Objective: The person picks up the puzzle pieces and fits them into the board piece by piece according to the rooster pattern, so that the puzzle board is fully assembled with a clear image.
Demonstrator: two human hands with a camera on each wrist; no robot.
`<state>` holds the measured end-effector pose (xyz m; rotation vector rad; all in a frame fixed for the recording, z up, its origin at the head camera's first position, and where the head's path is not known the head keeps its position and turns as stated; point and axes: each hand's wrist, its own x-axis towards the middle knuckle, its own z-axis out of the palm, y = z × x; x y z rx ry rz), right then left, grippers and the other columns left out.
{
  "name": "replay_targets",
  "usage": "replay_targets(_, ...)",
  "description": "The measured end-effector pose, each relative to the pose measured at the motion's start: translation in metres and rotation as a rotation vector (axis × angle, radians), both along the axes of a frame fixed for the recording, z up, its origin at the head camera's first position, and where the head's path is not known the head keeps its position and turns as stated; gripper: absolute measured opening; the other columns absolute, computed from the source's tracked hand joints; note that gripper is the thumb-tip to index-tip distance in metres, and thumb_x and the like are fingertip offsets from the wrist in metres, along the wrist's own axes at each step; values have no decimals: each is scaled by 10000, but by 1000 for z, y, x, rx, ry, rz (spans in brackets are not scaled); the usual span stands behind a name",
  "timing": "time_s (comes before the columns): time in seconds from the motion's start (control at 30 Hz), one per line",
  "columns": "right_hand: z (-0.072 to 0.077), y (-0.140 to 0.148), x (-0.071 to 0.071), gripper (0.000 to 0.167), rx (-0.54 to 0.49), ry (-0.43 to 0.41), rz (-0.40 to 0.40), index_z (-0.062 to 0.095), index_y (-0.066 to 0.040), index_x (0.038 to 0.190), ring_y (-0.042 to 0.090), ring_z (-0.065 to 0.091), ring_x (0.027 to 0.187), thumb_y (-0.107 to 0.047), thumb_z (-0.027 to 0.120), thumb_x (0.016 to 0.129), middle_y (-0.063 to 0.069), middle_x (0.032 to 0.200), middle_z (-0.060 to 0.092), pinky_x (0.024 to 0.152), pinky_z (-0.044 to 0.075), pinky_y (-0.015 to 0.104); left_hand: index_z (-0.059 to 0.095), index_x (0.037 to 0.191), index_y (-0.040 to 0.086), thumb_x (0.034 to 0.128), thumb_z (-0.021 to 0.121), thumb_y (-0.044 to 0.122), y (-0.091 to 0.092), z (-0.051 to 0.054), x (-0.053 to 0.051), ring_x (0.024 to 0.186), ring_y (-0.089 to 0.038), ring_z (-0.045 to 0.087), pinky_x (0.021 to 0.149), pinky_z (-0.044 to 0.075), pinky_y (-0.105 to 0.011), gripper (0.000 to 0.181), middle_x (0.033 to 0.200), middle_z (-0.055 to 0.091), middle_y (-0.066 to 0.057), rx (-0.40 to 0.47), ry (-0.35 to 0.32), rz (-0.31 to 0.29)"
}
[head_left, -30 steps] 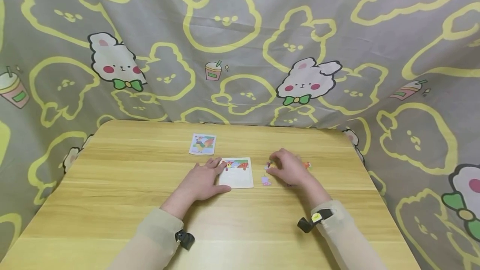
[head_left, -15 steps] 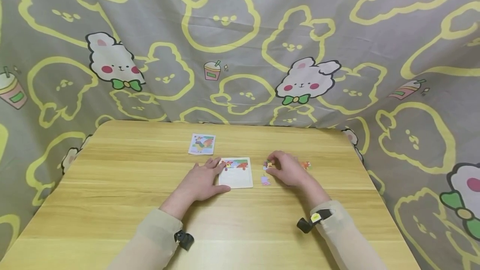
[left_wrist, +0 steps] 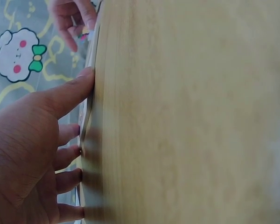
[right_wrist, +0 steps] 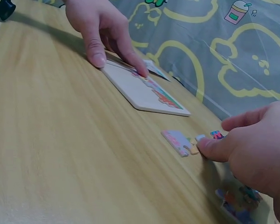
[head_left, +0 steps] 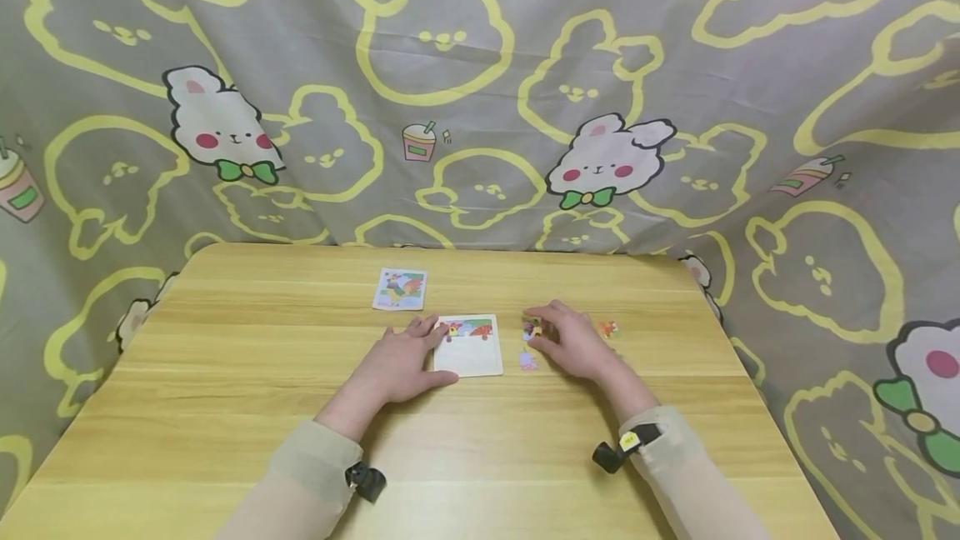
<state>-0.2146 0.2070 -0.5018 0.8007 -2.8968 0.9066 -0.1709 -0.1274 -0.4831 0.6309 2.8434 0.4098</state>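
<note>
My left hand (head_left: 401, 363) rests along the left side of a white puzzle board (head_left: 468, 358), thumb at its near edge and fingertips at its top left. Colourful pieces fill only the board's upper strip. To the right, my right hand (head_left: 577, 342) is over a multicoloured puzzle piece (head_left: 532, 330); the thumb (right_wrist: 213, 148) touches it and the index finger stretches out past it. A lavender puzzle piece (right_wrist: 176, 141) lies flat just nearer than that one. In the left wrist view, the left fingertips touch the board's edge.
A small picture card (head_left: 400, 289) lies behind the board to the left. An orange puzzle piece (head_left: 609, 329) lies right of my right hand, and more pieces (right_wrist: 238, 200) are partly hidden under it. A patterned curtain (head_left: 465, 90) hangs behind the wooden table (head_left: 247, 340).
My right index finger has straightened, so more of the multicoloured piece shows between finger and thumb. The head view has shifted slightly. My left hand stays on the board.
</note>
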Motion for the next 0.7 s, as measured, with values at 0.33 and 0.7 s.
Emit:
replay_targets(0.33,4,2,-2,235,-60,-92,13,750,-165,1101,143,571,773,-220,869,906,-79,903,651,686,510,322,443,1621,93,951,662,680,1,-3,0,1553,-384,305,1176,274,-706,918,1692,331,-165,4,4,3)
replay_targets(0.7,4,3,-4,280,-190,-170,27,799,-102,1200,144,631,736,-157,842,929,-74,856,703,658,537,295,441,1623,93,948,662,684,1,-3,-1,1552,-381,308,1172,281,-708,923,1692,330,-164,-2,4,5)
